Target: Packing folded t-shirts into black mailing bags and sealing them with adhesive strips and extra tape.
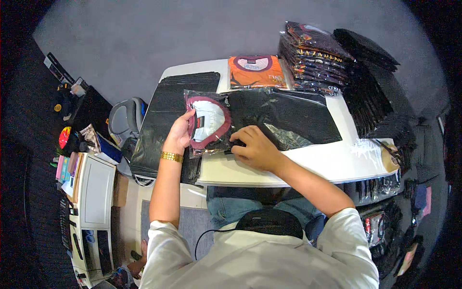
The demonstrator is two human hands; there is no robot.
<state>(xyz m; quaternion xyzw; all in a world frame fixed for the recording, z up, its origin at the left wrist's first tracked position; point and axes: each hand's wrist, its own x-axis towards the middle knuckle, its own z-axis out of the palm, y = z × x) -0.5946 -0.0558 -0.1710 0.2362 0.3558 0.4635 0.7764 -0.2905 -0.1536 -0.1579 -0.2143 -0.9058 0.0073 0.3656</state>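
A black folded shirt with a maroon collar sits inside a clear plastic bag (269,118) lying flat on the white table (332,161). My left hand (180,132) grips the bag's left edge by the collar. My right hand (255,147) presses down on the bag's near edge, fingers curled on the plastic. A gold bracelet circles my left wrist.
An orange bagged shirt (255,71) lies at the table's far edge. A pile of black bags (173,120) drapes over the table's left side. Stacks of bagged dark shirts (315,58) rise at the back right. A white cabinet (96,192) stands at left.
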